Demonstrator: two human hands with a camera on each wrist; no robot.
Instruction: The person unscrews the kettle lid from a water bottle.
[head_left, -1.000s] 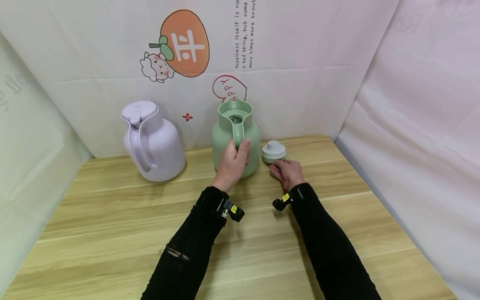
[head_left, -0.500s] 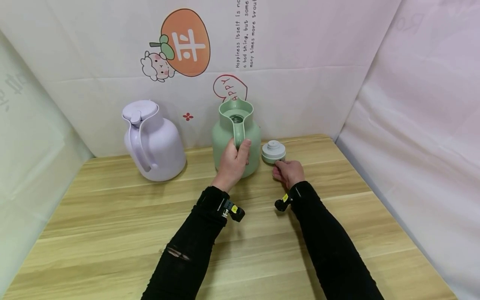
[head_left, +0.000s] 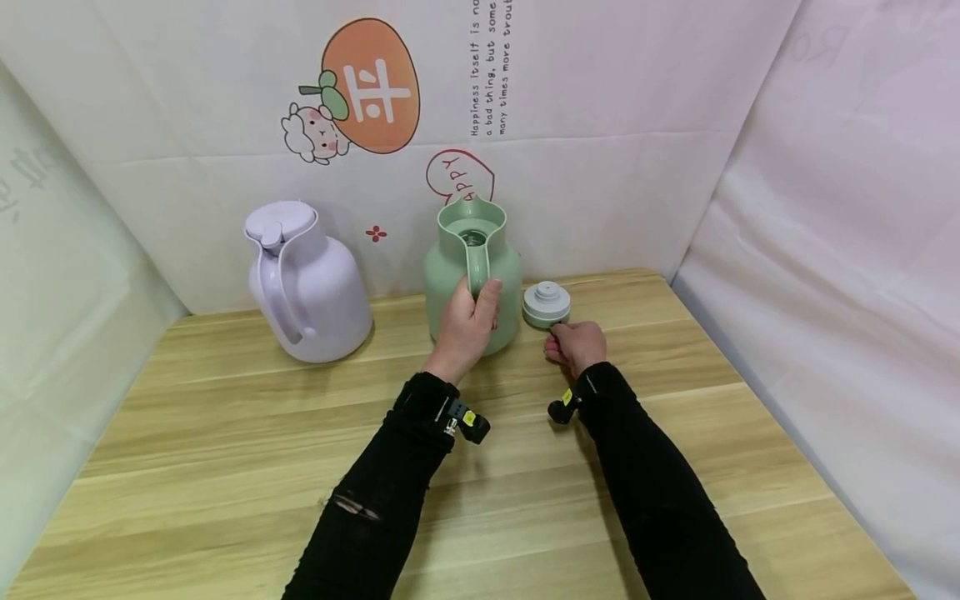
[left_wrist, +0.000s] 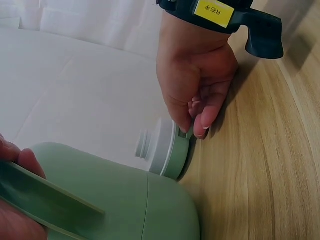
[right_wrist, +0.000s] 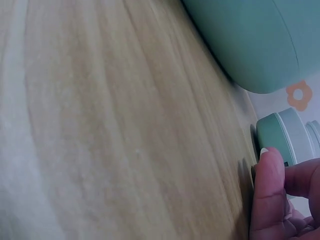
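Note:
A green thermos jug [head_left: 472,258] stands uncapped at the table's back, its round inner mouth showing. My left hand [head_left: 465,327] grips its handle, thumb up along the near side. To its right the jug's lid [head_left: 547,303] lies upside down, green side on the wood and grey stepped plug upward. My right hand [head_left: 577,346] pinches the small tab at the lid's near edge between thumb and fingers. In the left wrist view that thumb presses at the tab of the lid [left_wrist: 170,150]. The right wrist view shows the fingertips [right_wrist: 270,170] right at the lid's green side.
A lilac thermos jug [head_left: 315,283] with its lid on stands at the back left, handle toward me. Behind everything hangs a printed white cloth [head_left: 600,125], right at the back edge of the wooden table [head_left: 262,450]. More white cloth hangs at both sides.
My right hand has shifted slightly right, its fingers drawing in at the lid's tab. The left hand, jug and lid stay practically where they were.

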